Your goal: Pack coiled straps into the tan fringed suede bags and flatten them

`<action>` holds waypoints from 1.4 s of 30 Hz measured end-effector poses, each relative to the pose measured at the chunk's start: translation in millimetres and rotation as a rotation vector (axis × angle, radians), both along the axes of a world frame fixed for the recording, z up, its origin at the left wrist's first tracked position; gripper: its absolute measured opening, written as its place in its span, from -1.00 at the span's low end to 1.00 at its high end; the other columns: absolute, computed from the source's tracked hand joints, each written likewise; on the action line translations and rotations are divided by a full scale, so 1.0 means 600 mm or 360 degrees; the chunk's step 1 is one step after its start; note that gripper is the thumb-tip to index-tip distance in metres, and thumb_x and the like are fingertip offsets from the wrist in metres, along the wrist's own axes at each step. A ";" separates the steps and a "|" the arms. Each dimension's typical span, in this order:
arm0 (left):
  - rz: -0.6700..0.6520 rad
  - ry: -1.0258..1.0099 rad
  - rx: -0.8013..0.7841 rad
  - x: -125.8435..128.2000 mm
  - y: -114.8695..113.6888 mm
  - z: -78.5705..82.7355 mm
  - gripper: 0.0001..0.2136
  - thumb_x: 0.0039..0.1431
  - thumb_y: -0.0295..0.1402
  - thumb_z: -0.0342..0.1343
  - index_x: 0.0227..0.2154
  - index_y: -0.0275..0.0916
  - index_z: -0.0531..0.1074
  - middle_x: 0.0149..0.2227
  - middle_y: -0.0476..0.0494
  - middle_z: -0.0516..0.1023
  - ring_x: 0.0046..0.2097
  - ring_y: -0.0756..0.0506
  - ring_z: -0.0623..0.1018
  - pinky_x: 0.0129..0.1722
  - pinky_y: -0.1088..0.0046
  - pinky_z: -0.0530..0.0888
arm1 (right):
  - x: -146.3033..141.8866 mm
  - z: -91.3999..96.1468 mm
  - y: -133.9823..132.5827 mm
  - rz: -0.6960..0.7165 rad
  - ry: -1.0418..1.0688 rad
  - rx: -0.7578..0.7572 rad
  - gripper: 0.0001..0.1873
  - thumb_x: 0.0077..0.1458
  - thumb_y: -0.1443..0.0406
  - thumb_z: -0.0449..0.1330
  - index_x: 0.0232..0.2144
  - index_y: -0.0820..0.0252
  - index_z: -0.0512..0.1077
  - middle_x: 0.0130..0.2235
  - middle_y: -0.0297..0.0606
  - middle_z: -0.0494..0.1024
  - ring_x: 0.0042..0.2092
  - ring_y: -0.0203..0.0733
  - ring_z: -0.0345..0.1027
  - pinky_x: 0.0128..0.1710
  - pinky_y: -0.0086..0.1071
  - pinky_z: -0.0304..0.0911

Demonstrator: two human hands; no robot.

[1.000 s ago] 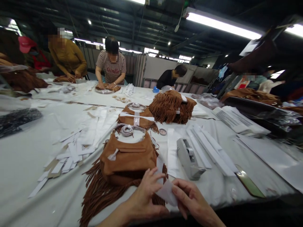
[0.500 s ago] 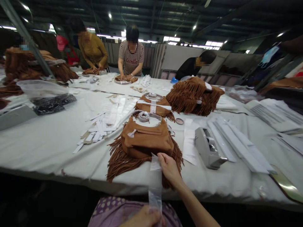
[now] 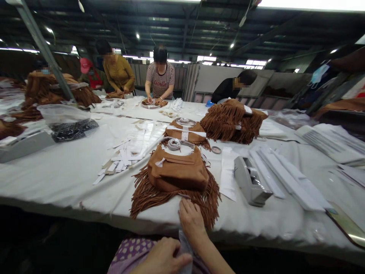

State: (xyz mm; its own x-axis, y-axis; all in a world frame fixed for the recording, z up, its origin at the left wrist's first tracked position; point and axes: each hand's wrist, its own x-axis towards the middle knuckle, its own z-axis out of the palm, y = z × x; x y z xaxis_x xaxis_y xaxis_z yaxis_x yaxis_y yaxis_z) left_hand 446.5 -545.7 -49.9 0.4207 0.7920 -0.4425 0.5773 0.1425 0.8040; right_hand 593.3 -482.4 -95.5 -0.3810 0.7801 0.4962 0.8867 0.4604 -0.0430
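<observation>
A brown suede bag [image 3: 176,169] with long fringe lies in front of me, with a wrapped strap coil [image 3: 174,144] at its top. A clear plastic strip [image 3: 186,247] runs from the bag's lower edge toward my lap. My right hand [image 3: 191,219] lies palm down over the strip's far end, fingers flat and close together by the fringe. Nearer to me, my left hand [image 3: 165,254] is closed on the strip's lower part, below the table edge. Part of the strip is hidden under both hands.
To the right stand a grey tape dispenser [image 3: 252,182] and white paper strips [image 3: 288,179]. A tape roll [image 3: 216,150] lies beyond the bag. Another brown bag [image 3: 186,135] and a fringed pile [image 3: 232,121] sit farther back. Paper scraps [image 3: 121,161] lie left. Several people work across the table.
My right hand has gone from pinching the strip's raised end to lying flat over it at the bag's lower edge. The left hand still holds the lower part. The view has tilted up slightly.
</observation>
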 end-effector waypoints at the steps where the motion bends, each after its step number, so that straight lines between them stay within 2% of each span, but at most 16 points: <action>1: 0.0044 0.0240 0.0317 -0.015 0.013 0.006 -0.73 0.08 -0.12 0.06 -0.37 -0.24 0.46 -0.31 -0.15 0.47 -0.21 -0.20 0.44 -0.19 0.27 0.34 | 0.000 -0.014 -0.001 0.0009 -0.0015 0.0056 -0.72 0.22 0.38 -0.02 -0.07 0.27 0.39 -0.03 -0.09 0.49 -0.02 -0.05 0.32 -0.07 -0.17 0.13; 3: 0.0241 0.0652 0.0862 -0.043 0.043 0.011 -0.69 0.14 -0.12 0.02 -0.16 -0.20 0.43 -0.13 -0.21 0.43 -0.04 -0.25 0.38 -0.04 0.18 0.31 | 0.004 -0.032 -0.009 0.0034 -0.0019 0.0141 -0.70 0.24 0.37 -0.04 -0.04 0.24 0.38 0.01 -0.11 0.47 0.02 -0.07 0.31 -0.02 -0.16 0.08; 4: 0.0323 0.0796 0.1050 -0.052 0.060 0.009 -0.64 0.15 -0.12 0.02 -0.05 -0.19 0.37 -0.04 -0.26 0.38 0.03 -0.28 0.33 0.02 0.13 0.27 | 0.007 -0.034 -0.014 0.0055 -0.0037 0.0137 -0.69 0.24 0.37 -0.04 -0.02 0.22 0.37 0.03 -0.12 0.46 0.05 -0.07 0.29 0.00 -0.17 0.06; 5: 0.0384 0.0925 0.1184 -0.059 0.077 0.005 -0.58 0.15 -0.12 0.02 0.02 -0.21 0.32 0.03 -0.30 0.33 0.09 -0.31 0.27 0.07 0.09 0.22 | 0.010 -0.032 -0.017 0.0078 -0.0064 0.0109 -0.68 0.24 0.36 -0.04 -0.01 0.19 0.37 0.05 -0.12 0.44 0.08 -0.06 0.28 0.02 -0.17 0.05; 7: 0.0448 0.1126 0.1297 -0.062 0.109 -0.007 -0.51 0.15 -0.11 0.03 0.08 -0.27 0.26 0.11 -0.39 0.24 0.15 -0.37 0.19 0.10 0.00 0.17 | 0.014 -0.020 -0.021 0.0139 -0.0122 0.0009 -0.67 0.24 0.34 -0.03 0.01 0.18 0.36 0.08 -0.10 0.41 0.12 -0.04 0.24 0.06 -0.17 0.07; 9: 0.0449 0.1218 0.1274 -0.059 0.135 -0.019 -0.56 0.17 -0.12 0.00 0.03 -0.29 0.30 0.07 -0.42 0.27 0.11 -0.39 0.23 0.06 -0.01 0.21 | 0.014 -0.006 -0.019 0.0195 -0.0139 -0.0100 -0.66 0.23 0.30 -0.01 0.03 0.19 0.35 0.11 -0.08 0.39 0.14 -0.03 0.23 0.07 -0.17 0.11; 12: 0.0369 0.1226 0.1170 -0.060 0.164 -0.027 -0.70 0.23 -0.19 -0.08 -0.11 -0.28 0.33 -0.08 -0.34 0.34 -0.05 -0.30 0.39 -0.10 0.15 0.37 | 0.005 0.002 -0.014 0.0205 -0.0084 -0.0213 -0.62 0.23 0.24 0.00 0.05 0.25 0.33 0.13 -0.04 0.36 0.14 -0.01 0.22 0.09 -0.15 0.18; 14: 0.0253 0.1193 0.1072 -0.069 0.179 -0.027 -0.77 0.27 -0.33 -0.16 -0.11 -0.27 0.30 -0.11 -0.33 0.35 -0.18 -0.21 0.48 -0.24 0.26 0.42 | -0.004 -0.003 -0.011 0.0189 -0.0040 -0.0261 -0.59 0.24 0.24 -0.01 0.07 0.30 0.32 0.14 -0.02 0.34 0.15 0.00 0.21 0.12 -0.14 0.19; 17: 0.0075 0.1091 0.0959 -0.092 0.199 -0.027 -0.72 0.20 -0.56 -0.25 -0.10 -0.26 0.26 -0.18 -0.31 0.42 -0.29 -0.16 0.52 -0.31 0.33 0.41 | -0.015 -0.017 -0.012 0.0159 0.0017 -0.0286 -0.55 0.23 0.22 0.00 0.09 0.35 0.29 0.14 0.02 0.33 0.17 0.02 0.19 0.13 -0.13 0.21; 20: -0.0010 0.0934 0.0956 -0.109 0.215 -0.024 -0.77 0.16 -0.58 -0.15 -0.17 -0.23 0.27 -0.32 -0.20 0.49 -0.25 -0.17 0.54 -0.27 0.39 0.38 | -0.019 -0.028 -0.016 0.0117 0.0020 -0.0306 -0.50 0.22 0.19 0.02 0.12 0.38 0.26 0.16 0.04 0.29 0.19 0.05 0.16 0.13 -0.12 0.23; 24: 0.0032 0.0723 0.0982 -0.114 0.228 -0.009 -0.85 0.15 -0.54 -0.10 -0.26 -0.18 0.25 -0.39 -0.07 0.50 -0.27 -0.09 0.53 -0.29 0.49 0.33 | -0.020 -0.031 -0.023 0.0080 0.0010 -0.0344 -0.42 0.20 0.14 0.04 0.17 0.39 0.19 0.21 0.03 0.22 0.22 0.06 0.10 0.15 -0.12 0.21; 30: 0.0321 0.0172 0.0964 -0.107 0.242 0.033 -0.86 0.03 -0.58 -0.10 -0.47 -0.19 0.18 -0.54 0.08 0.34 -0.45 0.01 0.38 -0.40 0.54 0.22 | -0.031 -0.027 -0.017 0.0071 -0.0009 -0.0443 -0.36 0.18 0.08 0.04 0.17 0.41 0.18 0.22 0.07 0.18 0.23 0.10 0.06 0.15 -0.09 0.19; 36: 0.0400 0.0064 0.0933 -0.104 0.256 0.065 -0.88 -0.04 -0.57 -0.11 -0.50 -0.20 0.17 -0.54 0.09 0.32 -0.45 0.01 0.35 -0.41 0.54 0.20 | -0.067 -0.013 0.035 0.0030 -0.0040 -0.0530 -0.43 0.19 0.09 0.03 0.12 0.37 0.25 0.14 0.05 0.33 0.13 0.12 0.23 0.10 -0.05 0.22; 39: 0.0395 0.0040 0.0940 -0.100 0.257 0.076 -0.87 -0.07 -0.57 -0.12 -0.50 -0.19 0.17 -0.54 0.09 0.32 -0.44 0.01 0.35 -0.41 0.54 0.20 | -0.082 -0.010 0.080 -0.0024 -0.0084 -0.0594 -0.55 0.20 0.13 0.05 -0.01 0.35 0.38 -0.07 0.08 0.50 -0.09 0.10 0.42 -0.14 -0.11 0.38; 41: 0.0377 0.0026 0.0908 -0.097 0.256 0.083 -0.88 -0.07 -0.56 -0.12 -0.49 -0.19 0.18 -0.54 0.08 0.33 -0.43 0.00 0.37 -0.41 0.54 0.22 | -0.084 -0.009 0.114 0.0049 -0.0105 -0.0609 -0.68 0.23 0.19 0.03 -0.12 0.30 0.43 -0.22 -0.04 0.56 -0.28 -0.05 0.46 -0.32 -0.22 0.41; 42: 0.0366 0.0023 0.0889 -0.097 0.256 0.086 -0.87 -0.08 -0.56 -0.12 -0.49 -0.19 0.18 -0.54 0.08 0.33 -0.42 -0.01 0.38 -0.41 0.54 0.22 | -0.083 -0.007 0.132 0.0112 -0.0101 -0.0588 -0.71 0.24 0.21 0.04 -0.15 0.28 0.43 -0.24 -0.11 0.55 -0.31 -0.13 0.45 -0.34 -0.26 0.41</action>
